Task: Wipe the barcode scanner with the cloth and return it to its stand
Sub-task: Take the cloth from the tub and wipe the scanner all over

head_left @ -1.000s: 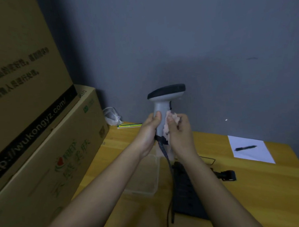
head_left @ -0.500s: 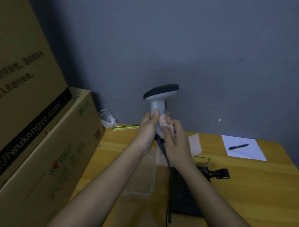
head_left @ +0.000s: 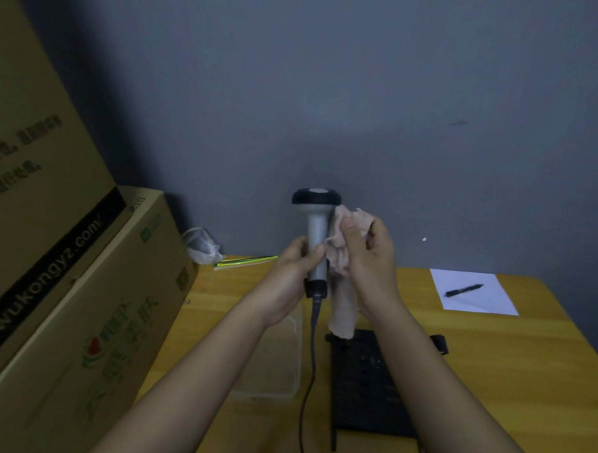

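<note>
Barcode scanner (head_left: 316, 232) held upright above the worktop (head_left: 502, 371), head uppermost, cable (head_left: 310, 369) hanging down. Left hand (head_left: 294, 271) wrapped round the lower handle, fingers (head_left: 314, 251) closed on it. Right hand (head_left: 369, 257) pressing pink cloth (head_left: 342, 262) against the handle's right side, fingers gripping the cloth; loose end dangling. Black stand (head_left: 362, 381) lying flat on worktop below. Pen (head_left: 464, 290) resting on paper (head_left: 472, 292), far right.

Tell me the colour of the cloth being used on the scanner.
The cloth is pale pink, shown best in the head view, bunched in the right hand.
</note>
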{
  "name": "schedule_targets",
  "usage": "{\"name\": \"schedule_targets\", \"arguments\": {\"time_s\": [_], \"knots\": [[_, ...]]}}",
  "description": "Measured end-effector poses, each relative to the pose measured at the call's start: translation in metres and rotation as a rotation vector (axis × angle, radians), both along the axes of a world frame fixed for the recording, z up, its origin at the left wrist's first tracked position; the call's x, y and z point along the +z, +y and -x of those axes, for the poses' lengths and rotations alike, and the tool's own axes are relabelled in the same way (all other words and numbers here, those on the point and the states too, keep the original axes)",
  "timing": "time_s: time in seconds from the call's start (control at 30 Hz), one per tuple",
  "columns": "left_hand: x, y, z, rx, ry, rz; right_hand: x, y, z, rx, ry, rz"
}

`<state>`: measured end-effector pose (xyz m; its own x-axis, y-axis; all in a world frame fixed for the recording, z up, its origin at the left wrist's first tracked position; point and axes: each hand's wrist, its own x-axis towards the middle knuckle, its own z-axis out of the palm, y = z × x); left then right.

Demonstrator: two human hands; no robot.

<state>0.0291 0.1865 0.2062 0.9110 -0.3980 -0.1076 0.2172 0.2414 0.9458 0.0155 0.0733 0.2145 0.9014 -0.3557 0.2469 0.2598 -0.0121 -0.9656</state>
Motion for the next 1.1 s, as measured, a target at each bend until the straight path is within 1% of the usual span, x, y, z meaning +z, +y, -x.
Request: {"name": "schedule_targets", "arguments": {"time_s": [0.07,0.13,0.2,0.27,0.3,0.37,0.4,0.43,0.5,0.53,0.57,0.63,0.77,0.83,0.93,1.0,1.03,1.1], "knots": [[0.002,0.003,0.002,-0.001,-0.088,-0.100,-0.002,0.001,-0.001,0.001,-0.023,0.087],[0.002,0.004,0.002,0.029,-0.134,-0.136,-0.003,-0.002,0.000,0.006,-0.011,0.174],[0.004,0.007,0.004,0.076,-0.190,-0.159,-0.003,-0.013,0.003,0.099,0.024,0.299],[0.005,0.010,0.002,0.102,-0.211,-0.181,0.002,-0.025,0.009,0.190,0.020,0.357],[0.006,0.010,0.001,0.097,-0.207,-0.193,0.005,-0.028,0.012,0.177,-0.014,0.342],[0.008,0.007,0.003,0.073,-0.219,-0.222,0.012,-0.025,0.014,0.077,-0.098,0.282],[0.008,0.003,0.005,0.058,-0.224,-0.231,0.015,-0.020,0.013,0.027,-0.125,0.303],[0.008,0.000,0.006,0.043,-0.223,-0.239,0.016,-0.014,0.012,-0.033,-0.158,0.387],[0.008,-0.005,0.008,0.025,-0.223,-0.239,0.014,-0.008,0.009,-0.153,-0.244,0.651],[0.007,-0.006,0.008,0.028,-0.226,-0.243,0.011,-0.008,0.008,-0.181,-0.271,0.755],[0.006,-0.005,0.007,0.033,-0.233,-0.247,0.007,-0.010,0.006,-0.180,-0.276,0.815],[0.004,-0.004,0.008,-0.001,-0.245,-0.243,0.003,-0.017,0.007,-0.130,-0.235,0.811],[0.000,-0.001,0.009,-0.145,-0.220,-0.221,0.005,-0.033,0.008,-0.008,-0.160,0.754],[0.002,-0.001,0.008,-0.165,-0.229,-0.217,0.007,-0.034,0.006,-0.038,-0.193,0.787],[0.004,-0.006,0.006,-0.088,-0.318,-0.304,0.007,-0.025,0.002,-0.174,-0.227,0.815],[0.003,-0.008,0.006,-0.044,-0.373,-0.327,0.003,-0.020,0.000,-0.203,-0.240,0.853],[0.002,-0.008,0.005,-0.041,-0.381,-0.318,-0.001,-0.021,0.000,-0.180,-0.259,0.888],[0.002,-0.005,0.002,-0.048,-0.359,-0.301,-0.008,-0.028,0.001,-0.042,-0.274,0.915]]}}
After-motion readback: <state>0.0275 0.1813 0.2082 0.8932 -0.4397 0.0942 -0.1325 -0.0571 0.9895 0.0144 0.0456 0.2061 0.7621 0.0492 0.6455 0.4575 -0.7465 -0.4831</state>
